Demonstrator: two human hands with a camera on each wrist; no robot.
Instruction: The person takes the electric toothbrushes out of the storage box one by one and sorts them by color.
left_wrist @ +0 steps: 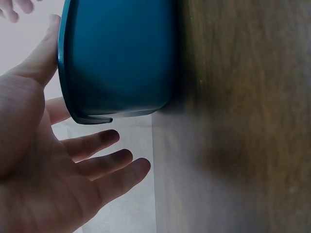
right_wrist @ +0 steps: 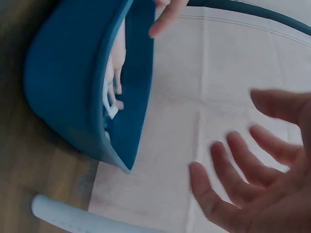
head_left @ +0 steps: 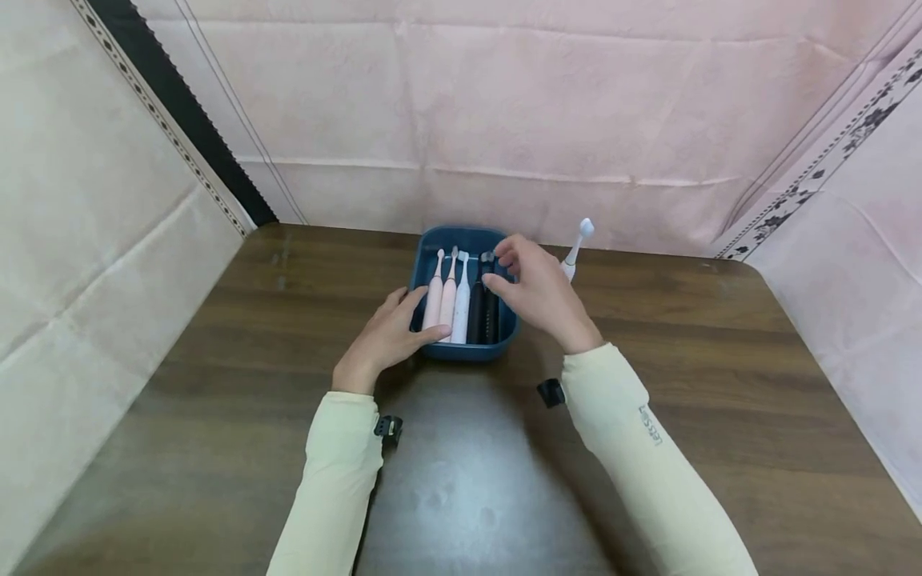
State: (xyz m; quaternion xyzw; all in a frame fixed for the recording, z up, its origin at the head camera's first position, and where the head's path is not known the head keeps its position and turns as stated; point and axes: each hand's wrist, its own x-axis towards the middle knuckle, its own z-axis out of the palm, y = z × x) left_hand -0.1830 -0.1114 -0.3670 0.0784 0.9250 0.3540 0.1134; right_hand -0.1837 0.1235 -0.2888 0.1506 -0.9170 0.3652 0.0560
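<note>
A dark blue bin (head_left: pixel 464 353) on the table holds two pink electric toothbrushes (head_left: pixel 434 300), a white electric toothbrush (head_left: pixel 462 310) and black ones (head_left: pixel 475 314), side by side with heads toward the back. My left hand (head_left: pixel 389 332) touches the bin's front left corner, thumb at the rim and the other fingers fairly straight along the side. Over the bin's right side hovers my right hand (head_left: pixel 536 286), fingers loosely bent and holding nothing. Another white toothbrush (head_left: pixel 570 266) stands upright right of the bin, partly hidden behind that hand; its pale handle (right_wrist: pixel 73 216) shows in the right wrist view.
The brown wooden table (head_left: pixel 691 384) extends around the bin on both sides and in front. Pale pink cloth (head_left: pixel 540 104) hangs behind its back edge, and more pale cloth (head_left: pixel 94 240) flanks it left and right.
</note>
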